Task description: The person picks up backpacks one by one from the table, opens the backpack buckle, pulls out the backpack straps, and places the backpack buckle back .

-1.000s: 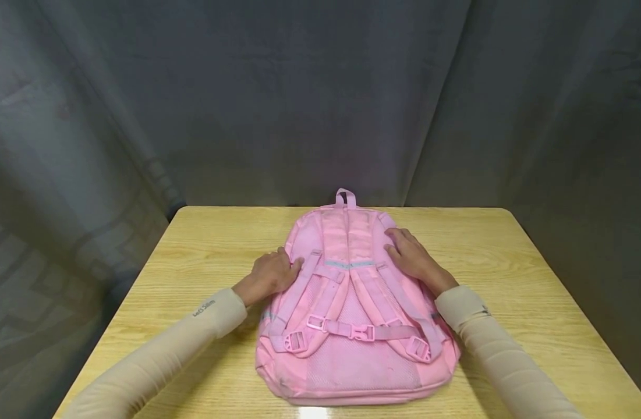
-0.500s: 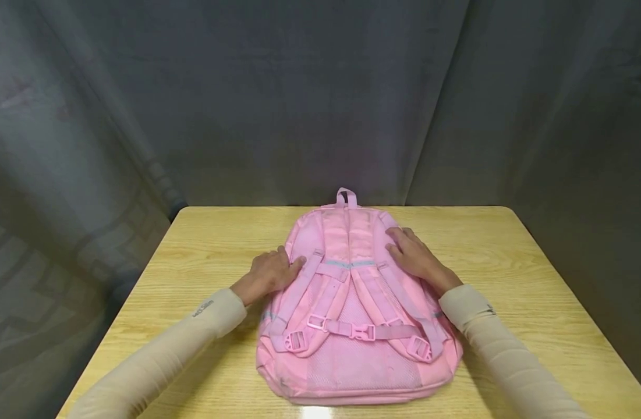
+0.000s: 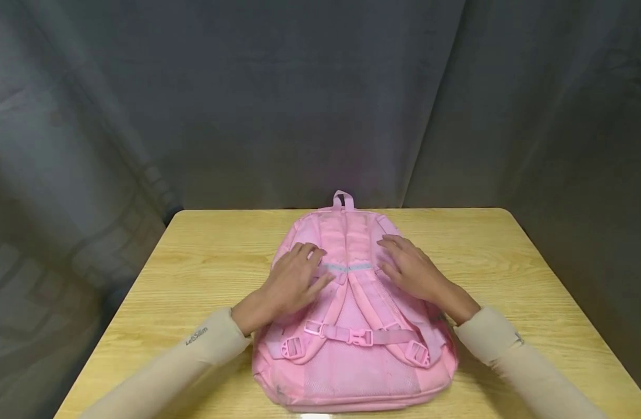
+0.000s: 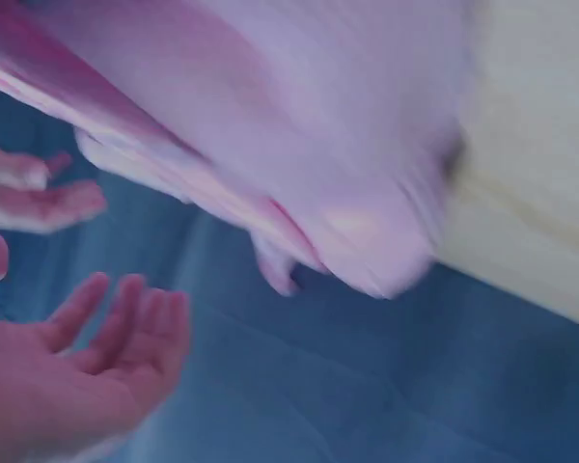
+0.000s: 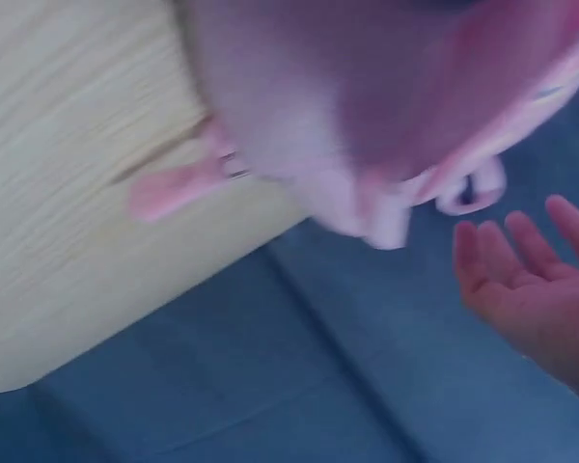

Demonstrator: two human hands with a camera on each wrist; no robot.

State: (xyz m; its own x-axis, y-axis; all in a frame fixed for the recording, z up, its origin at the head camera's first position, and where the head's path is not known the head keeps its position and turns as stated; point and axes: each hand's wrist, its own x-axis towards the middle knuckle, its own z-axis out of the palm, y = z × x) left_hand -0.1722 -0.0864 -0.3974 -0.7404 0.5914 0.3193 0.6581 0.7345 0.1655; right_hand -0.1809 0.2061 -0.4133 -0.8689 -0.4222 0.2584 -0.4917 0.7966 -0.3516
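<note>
A pink backpack [image 3: 362, 372] lies on the wooden table with its back panel and shoulder straps facing up. A pink buckle [image 3: 360, 337] joins the strap across its lower middle, and a carry loop [image 3: 343, 200] sticks up at its far end. My left hand [image 3: 294, 282] is above the left shoulder strap, fingers spread and holding nothing. Over the right side of the pack is my right hand [image 3: 411, 270], its fingers loosely bent. Both wrist views show the left hand [image 4: 106, 357] and the right hand [image 5: 536, 280] apart from the pink fabric.
The wooden table [image 3: 205, 250] extends to both sides of the backpack. Grey curtains [image 3: 310, 105] hang behind it and along the left and right. In the right wrist view a pink strap end [image 5: 179, 188] lies on the tabletop.
My left hand has let go of the backpack's left side, lifted and moved inward over the straps. My right hand has lifted slightly off the right side. The backpack stays in place.
</note>
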